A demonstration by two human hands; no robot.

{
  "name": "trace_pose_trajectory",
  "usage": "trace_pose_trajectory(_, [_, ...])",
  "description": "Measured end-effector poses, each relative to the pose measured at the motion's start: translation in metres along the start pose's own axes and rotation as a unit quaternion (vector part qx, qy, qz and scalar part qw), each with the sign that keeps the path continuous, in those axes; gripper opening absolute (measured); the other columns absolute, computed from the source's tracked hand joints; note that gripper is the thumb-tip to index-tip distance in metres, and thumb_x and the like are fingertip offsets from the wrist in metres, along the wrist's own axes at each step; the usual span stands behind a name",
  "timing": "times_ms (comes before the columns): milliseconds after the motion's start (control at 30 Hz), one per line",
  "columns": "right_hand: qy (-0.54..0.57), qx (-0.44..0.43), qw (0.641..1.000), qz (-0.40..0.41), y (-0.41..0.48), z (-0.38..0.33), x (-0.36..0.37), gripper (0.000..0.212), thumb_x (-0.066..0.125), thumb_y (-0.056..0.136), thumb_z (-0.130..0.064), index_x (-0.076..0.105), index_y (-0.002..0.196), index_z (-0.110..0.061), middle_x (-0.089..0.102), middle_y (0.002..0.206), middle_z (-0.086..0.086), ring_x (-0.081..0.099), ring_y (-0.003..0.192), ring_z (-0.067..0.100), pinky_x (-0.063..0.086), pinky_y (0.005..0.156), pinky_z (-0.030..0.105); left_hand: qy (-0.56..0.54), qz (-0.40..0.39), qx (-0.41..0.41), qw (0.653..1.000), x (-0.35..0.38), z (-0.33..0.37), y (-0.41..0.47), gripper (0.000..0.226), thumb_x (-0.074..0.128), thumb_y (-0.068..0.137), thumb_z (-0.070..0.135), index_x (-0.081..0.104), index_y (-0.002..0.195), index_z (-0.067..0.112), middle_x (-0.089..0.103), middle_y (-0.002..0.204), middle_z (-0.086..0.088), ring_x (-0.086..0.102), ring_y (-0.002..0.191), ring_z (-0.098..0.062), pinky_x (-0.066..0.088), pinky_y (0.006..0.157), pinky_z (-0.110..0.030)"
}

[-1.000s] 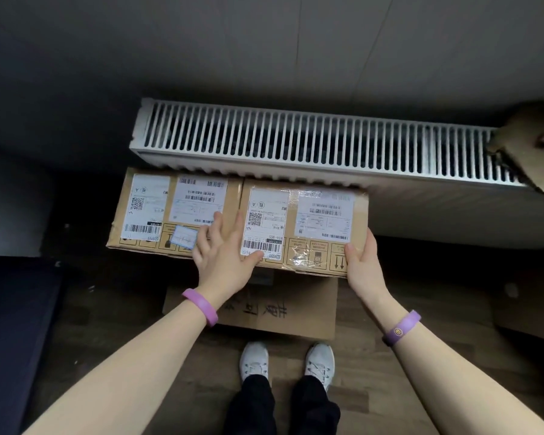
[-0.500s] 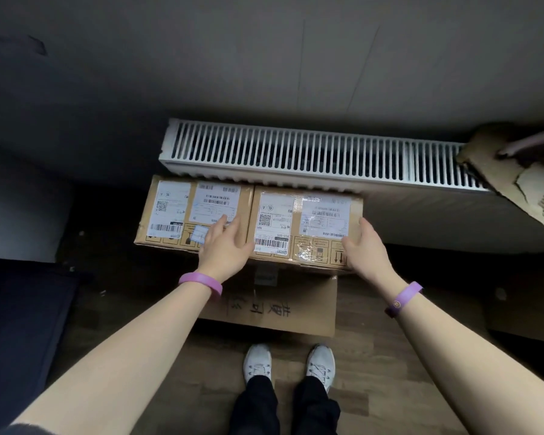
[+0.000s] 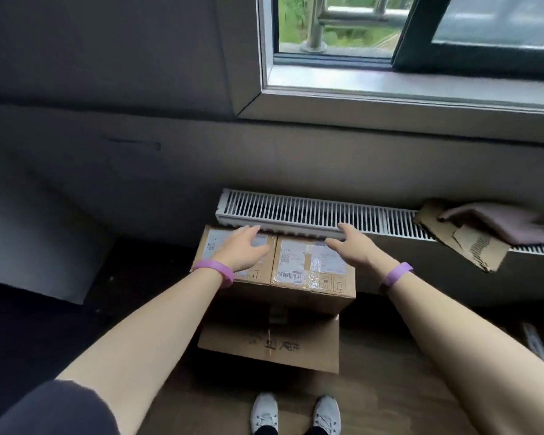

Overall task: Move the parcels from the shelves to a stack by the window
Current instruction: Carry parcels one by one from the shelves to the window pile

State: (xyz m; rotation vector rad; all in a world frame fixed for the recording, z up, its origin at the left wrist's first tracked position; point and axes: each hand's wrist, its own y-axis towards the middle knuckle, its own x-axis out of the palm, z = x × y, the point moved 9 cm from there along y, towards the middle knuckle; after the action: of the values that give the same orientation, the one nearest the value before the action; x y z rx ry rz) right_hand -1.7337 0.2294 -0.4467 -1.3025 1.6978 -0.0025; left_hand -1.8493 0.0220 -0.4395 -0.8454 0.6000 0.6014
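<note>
Where left parcel (image 3: pixel 210 243) and right parcel (image 3: pixel 308 265) abut below radiator (image 3: pixel 296 211), left hand (image 3: pixel 243 251) hovers above former, fingers straight, empty | right hand (image 3: pixel 357 250): above latter, fingers straight, empty.

Purple wristbands (image 3: pixel 215 267) on both wrists, dark short sleeve (image 3: pixel 54 409), white laced sneakers (image 3: pixel 264 414), dark trousers

A white radiator (image 3: pixel 296 215) runs along the far wall. On its right end lies a torn cardboard scrap (image 3: pixel 462 246), a brownish cloth (image 3: pixel 496 224) partly over it. White sneakers (image 3: pixel 264 412) stand on the near wooden floor (image 3: pixel 390 387).
</note>
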Motion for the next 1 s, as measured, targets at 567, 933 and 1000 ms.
trace_pose_trajectory(567, [0.361, -0.188, 0.9, -0.155, -0.131, -0.291, -0.08, 0.081, 0.041, 0.087, -0.075, 0.026, 0.155, -0.033, 0.03, 0.16, 0.008, 0.034, 0.142, 0.041, 0.04, 0.096, 0.057, -0.516, 0.221, 0.007, 0.828, -0.23, 0.032, -0.24, 0.083, 0.044, 0.082, 0.079, 0.015, 0.153, 0.045, 0.038, 0.154, -0.006, 0.042, 0.136, -0.038, 0.034, 0.107, -0.063])
trace_pose_trajectory(933, [0.426, -0.228, 0.732, -0.481, -0.282, -0.428, 0.039, 0.093, 0.021, 0.084, -0.087, 0.023, 0.157, -0.03, 0.034, 0.159, 0.014, 0.043, 0.137, 0.045, 0.039, 0.104, 0.063, -0.725, 0.42, 0.039, 0.545, -0.23, -0.076, -0.427, 0.091, 0.032, 0.086, 0.08, 0.006, 0.157, 0.029, 0.062, 0.13, -0.018, 0.064, 0.108, -0.047, 0.049, 0.091, -0.063])
trace_pose_trajectory(1000, [0.395, -0.246, 0.718, -0.517, -0.323, -0.448, 0.064, 0.094, 0.019, 0.084, -0.087, 0.023, 0.157, -0.029, 0.037, 0.158, 0.015, 0.045, 0.134, 0.046, 0.046, 0.091, 0.061, -0.718, 0.467, 0.041, 0.515, -0.226, -0.097, -0.478, 0.09, 0.03, 0.087, 0.08, 0.008, 0.157, 0.028, 0.062, 0.13, -0.018, 0.064, 0.108, -0.046, 0.047, 0.093, -0.063])
